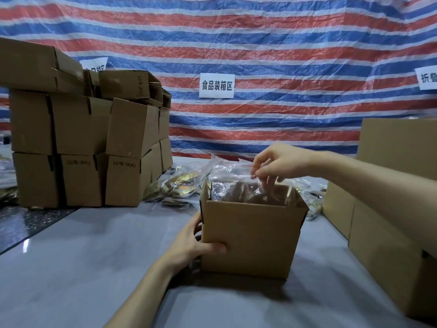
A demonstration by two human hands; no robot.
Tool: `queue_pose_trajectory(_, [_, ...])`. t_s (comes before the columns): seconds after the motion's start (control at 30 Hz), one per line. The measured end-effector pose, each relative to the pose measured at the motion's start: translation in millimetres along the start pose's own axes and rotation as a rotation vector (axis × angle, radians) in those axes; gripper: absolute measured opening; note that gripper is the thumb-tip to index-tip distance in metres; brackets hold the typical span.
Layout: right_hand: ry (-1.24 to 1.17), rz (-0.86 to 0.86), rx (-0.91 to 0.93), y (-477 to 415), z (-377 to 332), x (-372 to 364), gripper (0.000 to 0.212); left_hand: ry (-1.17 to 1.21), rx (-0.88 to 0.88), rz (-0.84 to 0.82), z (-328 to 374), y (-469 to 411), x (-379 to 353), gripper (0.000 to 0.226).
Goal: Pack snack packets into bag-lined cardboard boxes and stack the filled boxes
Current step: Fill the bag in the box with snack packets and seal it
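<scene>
**Packing station, head view.** The open box (pixel 248 237) stands on the table (pixel 94 256) and serves as my reference. I have the left hand (pixel 196 245) clasped on its near left corner, thumb flat on the front face and fingers wrapped round the side, so the box cannot slide while the liner is worked. Above its far rim I have the right hand (pixel 276 162), thumb and forefinger pinched on the upper edge of the clear bag (pixel 234 171), the other fingers loosely curled. The grip lifts the film so that, as I judge it, the mouth can be spread over the walls. The bag already sits inside the box; whether it holds anything I cannot tell. Snack packets (pixel 179 185) lie just behind the box and to its left, within reach for filling. Closed boxes (pixel 82 143) are stacked well to its left; further cartons (pixel 390 209) stand to its right.
</scene>
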State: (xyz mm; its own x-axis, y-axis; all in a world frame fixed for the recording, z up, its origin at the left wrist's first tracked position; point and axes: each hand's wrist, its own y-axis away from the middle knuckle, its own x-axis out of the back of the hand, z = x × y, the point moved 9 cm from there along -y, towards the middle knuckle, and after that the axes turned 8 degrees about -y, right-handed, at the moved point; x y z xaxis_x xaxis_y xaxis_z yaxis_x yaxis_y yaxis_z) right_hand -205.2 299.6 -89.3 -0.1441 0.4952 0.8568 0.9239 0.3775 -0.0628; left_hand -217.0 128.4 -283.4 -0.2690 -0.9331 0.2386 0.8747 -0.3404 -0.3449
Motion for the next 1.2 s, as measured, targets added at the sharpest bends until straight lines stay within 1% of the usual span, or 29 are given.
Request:
queue_pose_trajectory(0.03, [0.042, 0.04, 0.009, -1, 0, -2, 0.011, -0.001, -0.001, -0.002, 0, 0, 0, 0.084])
queue_pose_trajectory(0.13, [0.066, 0.106, 0.015, 0, 1, -9, 0.007, -0.007, 0.002, -0.005, 0, 0, 0, 0.08])
queue_pose_trajectory(0.17, [0.081, 0.128, 0.023, 0, 1, -11, 0.013, -0.012, 0.005, -0.003, -1, 0, 0, 0.081])
queue_pose_trajectory(0.23, [0.126, 0.163, 0.063, 4, -4, -14, 0.036, -0.015, 0.012, -0.001, -2, -1, 1, 0.087])
queue_pose_trajectory(0.27, [0.164, 0.185, 0.105, 6, -8, -15, 0.043, -0.015, 0.015, 0.001, -3, -1, 1, 0.09])
queue_pose_trajectory(0.3, [0.219, 0.219, 0.163, 9, -14, -17, 0.046, -0.018, 0.016, 0.004, -3, -1, 1, 0.091])
queue_pose_trajectory(0.33, [0.287, 0.259, 0.229, 12, -20, -18, 0.045, -0.024, 0.017, 0.006, -3, -2, 1, 0.091])
queue_pose_trajectory(0.4, [0.357, 0.296, 0.336, 18, -28, -21, 0.032, -0.039, 0.017, 0.005, -2, -2, 1, 0.092])
queue_pose_trajectory(0.47, [0.296, 0.262, 0.376, 18, -31, -26, 0.015, -0.047, 0.023, 0.004, -2, -1, 1, 0.094])
queue_pose_trajectory(0.53, [0.287, 0.205, 0.373, 16, -31, -34, 0.015, -0.049, 0.032, 0.008, -3, 0, 2, 0.093])
queue_pose_trajectory(0.6, [0.3, 0.087, 0.311, 12, -27, -45, 0.019, -0.047, 0.034, 0.012, -4, 0, 2, 0.091])
queue_pose_trajectory(0.67, [0.23, -0.102, 0.152, 9, -16, -59, 0.026, -0.049, 0.032, 0.007, -3, 0, 1, 0.09])
queue_pose_trajectory(0.73, [0.07, -0.268, -0.051, 11, -1, -74, 0.049, -0.046, 0.032, 0.002, -3, 0, 1, 0.09])
queue_pose_trajectory(0.8, [-0.029, -0.356, -0.183, 14, 12, -84, 0.064, -0.043, 0.033, 0.006, -1, 1, 1, 0.09])
queue_pose_trajectory(0.9, [-0.11, -0.395, -0.317, 15, 24, -87, 0.072, -0.051, 0.031, 0.009, 1, 3, 0, 0.092])
queue_pose_trajectory(1.0, [-0.231, -0.4, -0.441, 15, 32, -85, 0.066, -0.05, 0.027, 0.005, 3, 4, 0, 0.093])
queue_pose_trajectory(1.13, [-0.236, -0.379, -0.401, 6, 34, -83, 0.069, -0.037, 0.033, 0.012, 2, 4, 0, 0.091])
queue_pose_trajectory(1.2, [-0.232, -0.377, -0.389, 2, 36, -89, 0.066, -0.042, 0.035, 0.017, 2, 4, 0, 0.09])
